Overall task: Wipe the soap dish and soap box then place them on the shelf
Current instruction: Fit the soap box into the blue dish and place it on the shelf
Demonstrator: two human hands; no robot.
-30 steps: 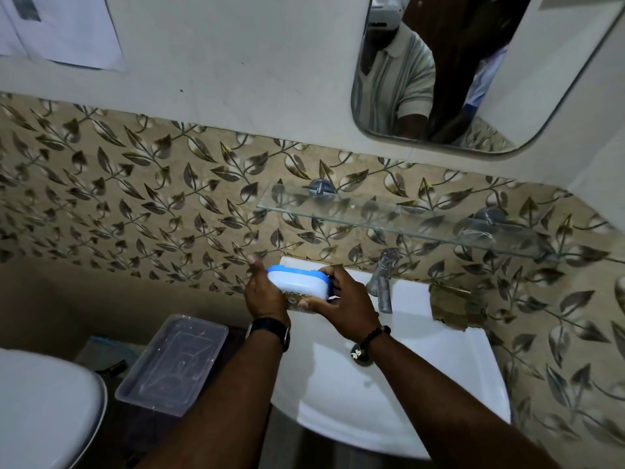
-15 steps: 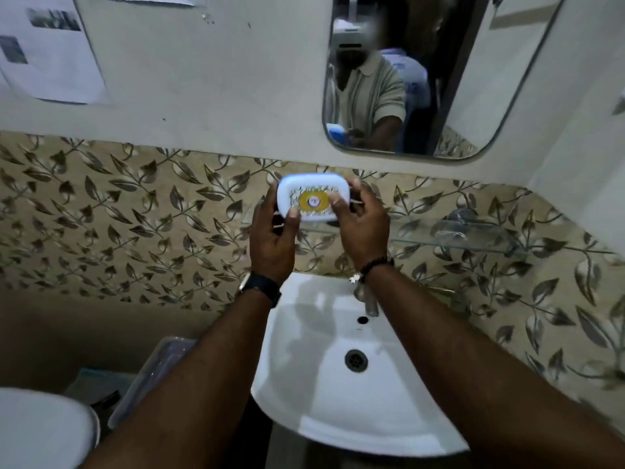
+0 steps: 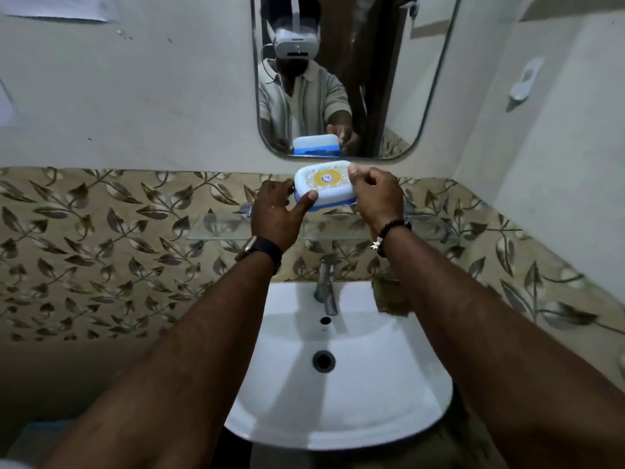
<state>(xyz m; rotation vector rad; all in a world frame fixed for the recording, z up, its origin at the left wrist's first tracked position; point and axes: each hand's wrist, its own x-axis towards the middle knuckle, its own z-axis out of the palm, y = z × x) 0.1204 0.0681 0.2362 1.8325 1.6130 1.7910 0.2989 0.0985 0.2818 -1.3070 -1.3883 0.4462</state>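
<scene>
Head view, bathroom wash station. Both hands grasp the soap box [image 3: 324, 185], a white lidded case with a blue base and a yellow emblem on its lid, held level in the air just below the mirror [image 3: 389, 96] and above the glass shelf [image 3: 216, 228]. The left hand [image 3: 275, 214] pinches the box's left end, thumb on the lid edge and fingers curled behind; the right hand [image 3: 375, 194] closes over the right end, thumb on top. The box appears clear of the shelf, though the hands hide its underside. The shelf's visible parts carry nothing, its middle being covered by the hands. Below stand the tap [image 3: 326, 289] and the white basin [image 3: 338, 384]; a brownish object [image 3: 389, 296], not identifiable, lies on the basin's rim at right. No cloth and no soap dish can be made out.

Step in hand, as judged: placing the soap box on the shelf. The next move calls for lowering the box flat onto the glass, set back from the front edge, then loosening both grips only once it sits steady; glass is slick, and a tilted base could slide off toward the basin.
</scene>
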